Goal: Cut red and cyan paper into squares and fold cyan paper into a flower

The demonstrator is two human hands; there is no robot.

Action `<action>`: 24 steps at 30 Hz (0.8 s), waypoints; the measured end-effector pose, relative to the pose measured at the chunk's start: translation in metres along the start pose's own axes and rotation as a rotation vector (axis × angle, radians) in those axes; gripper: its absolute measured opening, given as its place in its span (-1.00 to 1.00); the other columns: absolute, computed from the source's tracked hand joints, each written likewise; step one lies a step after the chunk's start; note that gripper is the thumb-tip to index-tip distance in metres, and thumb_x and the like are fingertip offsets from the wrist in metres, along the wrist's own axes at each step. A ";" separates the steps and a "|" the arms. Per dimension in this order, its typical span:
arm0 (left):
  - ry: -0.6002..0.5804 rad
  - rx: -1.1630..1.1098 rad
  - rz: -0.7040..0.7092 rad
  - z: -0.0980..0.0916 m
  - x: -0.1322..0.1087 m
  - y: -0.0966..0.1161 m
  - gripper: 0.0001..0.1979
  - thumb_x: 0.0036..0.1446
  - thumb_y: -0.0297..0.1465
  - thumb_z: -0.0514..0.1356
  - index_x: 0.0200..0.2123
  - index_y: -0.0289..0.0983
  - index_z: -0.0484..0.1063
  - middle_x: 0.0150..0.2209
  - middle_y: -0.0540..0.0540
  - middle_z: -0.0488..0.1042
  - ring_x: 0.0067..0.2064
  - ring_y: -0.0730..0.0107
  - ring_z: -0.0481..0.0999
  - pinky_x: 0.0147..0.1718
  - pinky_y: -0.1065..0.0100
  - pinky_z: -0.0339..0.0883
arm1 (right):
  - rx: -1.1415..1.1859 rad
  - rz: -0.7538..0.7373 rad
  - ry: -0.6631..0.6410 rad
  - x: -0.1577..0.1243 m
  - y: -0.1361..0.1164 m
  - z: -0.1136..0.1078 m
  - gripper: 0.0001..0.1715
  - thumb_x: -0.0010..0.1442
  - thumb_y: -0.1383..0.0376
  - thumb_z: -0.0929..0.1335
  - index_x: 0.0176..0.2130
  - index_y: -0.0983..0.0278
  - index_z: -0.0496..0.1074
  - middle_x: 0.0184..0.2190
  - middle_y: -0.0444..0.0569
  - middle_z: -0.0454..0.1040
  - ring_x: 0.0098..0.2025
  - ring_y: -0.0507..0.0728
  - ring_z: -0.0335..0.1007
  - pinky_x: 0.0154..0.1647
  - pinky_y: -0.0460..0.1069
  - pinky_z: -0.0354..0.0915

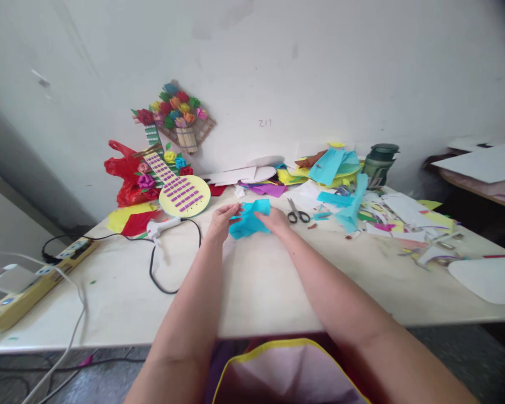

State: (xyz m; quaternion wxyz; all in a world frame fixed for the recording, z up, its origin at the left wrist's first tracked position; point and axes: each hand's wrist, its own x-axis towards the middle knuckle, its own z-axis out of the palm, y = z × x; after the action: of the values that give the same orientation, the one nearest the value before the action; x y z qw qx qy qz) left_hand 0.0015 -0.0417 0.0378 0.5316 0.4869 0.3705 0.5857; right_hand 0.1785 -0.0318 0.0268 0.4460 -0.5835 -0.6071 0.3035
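Note:
Both my hands reach out over a pale table [252, 280] and grip one crumpled piece of bright blue paper [249, 220]. My left hand [221, 221] pinches its left edge with curled fingers. My right hand [273, 220] covers and holds its right side. The paper sits just above the tabletop, near the far middle.
Black-handled scissors [298, 215] lie right of my hands. A white glue gun [163, 226] with a black cord lies to the left. A yellow paper guitar [180, 193], a red bag [128, 174], paper scraps [387, 216], a green jar [379, 164] and a power strip [33, 283] surround them.

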 end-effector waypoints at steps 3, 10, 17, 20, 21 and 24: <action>0.030 0.091 0.037 0.000 -0.001 0.000 -0.71 -0.17 -0.19 0.30 -0.41 -0.28 0.53 -0.29 -0.13 0.51 -0.35 0.39 0.43 -0.41 0.39 0.22 | -0.352 -0.183 0.285 -0.008 -0.011 -0.003 -0.52 0.02 0.05 0.31 -0.16 0.32 0.42 -0.12 0.22 0.40 -0.01 0.32 0.22 -0.06 0.13 0.09; -0.036 0.235 0.095 0.003 0.000 0.000 -0.75 -0.09 -0.20 0.24 -0.39 -0.24 0.55 -0.25 -0.10 0.52 -0.26 0.32 0.41 -0.37 0.38 0.15 | -0.188 -0.382 0.075 -0.008 -0.021 0.001 -0.71 0.15 0.27 0.24 -0.22 0.25 0.50 -0.23 0.03 0.51 -0.12 0.18 0.34 -0.02 0.06 0.09; -0.066 0.271 0.153 0.009 -0.005 0.004 -0.79 -0.11 -0.24 0.26 -0.43 -0.25 0.56 -0.31 -0.08 0.48 -0.26 0.31 0.38 -0.29 0.36 0.16 | 0.079 -0.314 -0.070 -0.004 -0.015 0.004 -0.79 0.06 0.24 0.30 -0.37 0.22 0.53 -0.43 -0.09 0.54 -0.30 0.10 0.41 -0.19 -0.03 0.24; -0.090 0.293 0.153 0.011 -0.006 0.005 -0.78 -0.12 -0.25 0.26 -0.42 -0.26 0.56 -0.30 -0.10 0.47 -0.22 0.29 0.37 -0.22 0.34 0.17 | 0.064 -0.295 -0.049 -0.003 -0.013 0.004 -0.77 0.06 0.23 0.30 -0.44 0.25 0.53 -0.46 -0.10 0.54 -0.34 0.08 0.41 -0.24 -0.05 0.25; -0.103 0.298 0.154 0.011 -0.006 0.005 -0.78 -0.11 -0.25 0.26 -0.40 -0.27 0.56 -0.29 -0.10 0.46 -0.21 0.29 0.37 -0.21 0.33 0.17 | 0.055 -0.293 -0.043 -0.002 -0.013 0.005 -0.77 0.06 0.24 0.29 -0.45 0.26 0.52 -0.46 -0.10 0.54 -0.35 0.08 0.41 -0.26 -0.06 0.26; -0.143 0.308 0.164 0.013 -0.006 0.004 -0.75 -0.09 -0.24 0.24 -0.36 -0.28 0.56 -0.29 -0.11 0.45 -0.19 0.29 0.37 -0.16 0.32 0.17 | -0.001 -0.271 -0.009 -0.002 -0.014 0.004 -0.77 0.06 0.28 0.27 -0.44 0.27 0.52 -0.47 -0.12 0.54 -0.36 0.06 0.42 -0.29 -0.08 0.25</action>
State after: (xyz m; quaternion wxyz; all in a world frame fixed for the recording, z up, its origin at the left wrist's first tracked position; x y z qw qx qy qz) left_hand 0.0123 -0.0497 0.0435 0.4263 0.6315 0.3761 0.5273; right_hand 0.1684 -0.0348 0.0372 0.4800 -0.4949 -0.6825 0.2426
